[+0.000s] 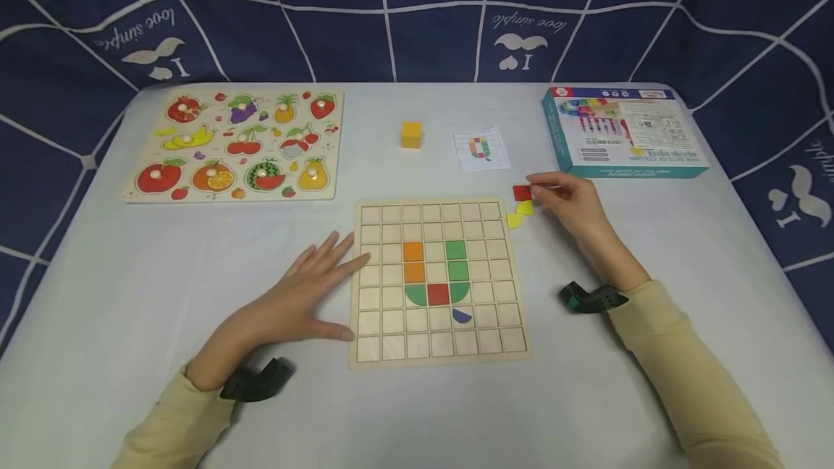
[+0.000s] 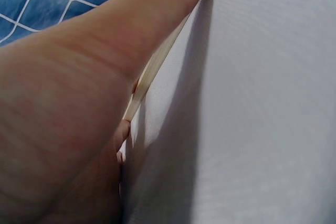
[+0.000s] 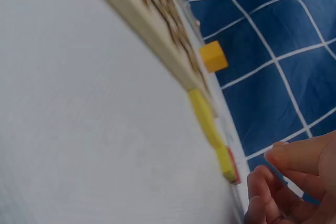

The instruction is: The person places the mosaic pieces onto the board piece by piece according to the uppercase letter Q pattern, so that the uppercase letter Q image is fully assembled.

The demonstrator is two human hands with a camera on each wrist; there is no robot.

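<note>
A square wooden grid board (image 1: 441,364) bears orange squares (image 1: 413,261), green squares (image 1: 457,260), a red square (image 1: 439,294), green rounded pieces (image 1: 415,295) and a blue leaf-shaped piece (image 1: 462,316). My left hand (image 1: 302,299) lies spread at the board's left edge, its index finger and thumb at the rim. Off the board's upper right corner lie a red piece (image 1: 522,193) and two yellow rounded pieces (image 1: 515,221). Beside the red piece, my right hand (image 1: 570,201) has loosely bent fingers with a gap before the thumb; nothing shows between them in the right wrist view.
Behind the board are an orange cube (image 1: 411,134) and a pattern card (image 1: 481,149). A teal box (image 1: 625,134) lies at the back right, a fruit peg puzzle (image 1: 237,145) at the back left. Dark blue cloth (image 1: 433,13) hangs behind the white table (image 1: 260,425).
</note>
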